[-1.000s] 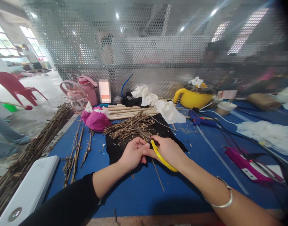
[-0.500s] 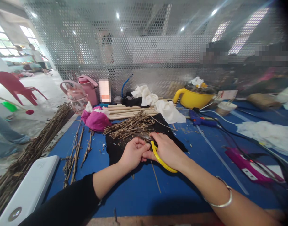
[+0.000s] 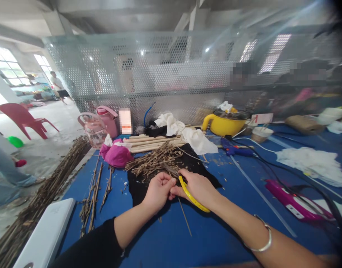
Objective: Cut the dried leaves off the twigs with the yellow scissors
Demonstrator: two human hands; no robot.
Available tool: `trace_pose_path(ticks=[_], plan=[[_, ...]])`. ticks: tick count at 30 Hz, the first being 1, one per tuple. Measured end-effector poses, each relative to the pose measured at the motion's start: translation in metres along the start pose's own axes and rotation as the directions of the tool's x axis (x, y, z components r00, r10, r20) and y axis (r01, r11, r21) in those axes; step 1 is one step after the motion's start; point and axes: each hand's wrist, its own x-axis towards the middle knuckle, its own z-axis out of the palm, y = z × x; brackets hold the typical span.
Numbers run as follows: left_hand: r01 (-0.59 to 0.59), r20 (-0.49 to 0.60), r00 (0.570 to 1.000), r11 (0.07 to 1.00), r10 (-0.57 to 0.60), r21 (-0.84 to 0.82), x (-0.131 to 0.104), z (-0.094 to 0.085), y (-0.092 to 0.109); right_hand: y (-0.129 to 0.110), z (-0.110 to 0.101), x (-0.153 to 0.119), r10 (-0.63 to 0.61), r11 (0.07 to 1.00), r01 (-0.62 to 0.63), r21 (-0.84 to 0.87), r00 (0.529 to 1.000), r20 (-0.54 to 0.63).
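My left hand is closed in a pinch on a thin dry stalk, whose lower end sticks out below my fingers over the blue tabletop. Beside it, my right hand is wrapped round scissors with a curved yellow handle; their blades are largely hidden near the fingertips. The two hands meet over a black cloth. Just beyond them, a pile of dry brown twigs lies on that cloth. A few loose stalks rest to the left.
Wooden sticks, a magenta bundle and white cloth lie behind the twigs. A yellow pot, blue glue gun and magenta power strip with cables are right. A white power bank stands left.
The view has tilted up slightly, so the scene sits lower in the picture. Both hands keep their hold close together, and the scissors have turned a little, with less blade showing.
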Motion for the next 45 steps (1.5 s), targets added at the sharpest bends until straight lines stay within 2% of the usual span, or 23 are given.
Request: trace_pose_path(ticks=[7,14,24,32,45], plan=[[0.000,0.012,1.000,0.999,0.000,-0.035,0.001,0.001,0.002,0.002,0.002,-0.001,-0.053,0.994,0.059,0.097,0.997,-0.061],[-0.005,0.019,1.000,0.998,0.006,-0.064,0.000,0.001,0.002,0.004,0.007,0.001,-0.045,0.995,0.051,0.085,0.997,-0.065],[-0.019,0.047,0.999,0.994,0.024,-0.104,0.000,0.001,0.003,0.002,0.008,0.000,-0.043,0.984,0.055,0.170,0.996,-0.077],[-0.016,0.023,1.000,0.995,0.018,-0.098,0.000,0.001,0.003,-0.002,0.005,0.000,-0.007,0.994,0.010,0.108,1.000,-0.026],[0.019,0.019,1.000,0.990,-0.017,-0.141,0.001,-0.001,0.002,0.004,0.011,-0.001,-0.076,0.993,0.084,0.078,0.993,-0.095]])
